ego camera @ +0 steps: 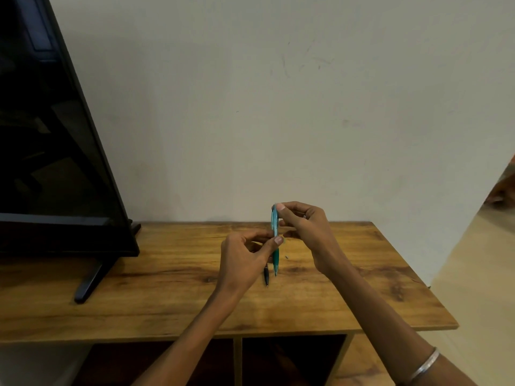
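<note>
1. Mid pen-fiddling, looks like: slim teal-and-green plastic pen (276, 257) hangs upright over the wooden table (167, 274), tip down.
2. Right hand (303, 227) pinches its top; left hand (245, 257) pinches the middle, fingers curled.
3. Next is probably a twist or pull apart, so both grips need to be firm.

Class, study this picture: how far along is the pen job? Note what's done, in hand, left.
Done: the teal pen is up off the wooden table. In hand: the right hand pinches its top, the left hand its middle. Left: a dark pen-like piece below the left hand looks unused; whether the pen is being opened or closed is unclear.
</note>
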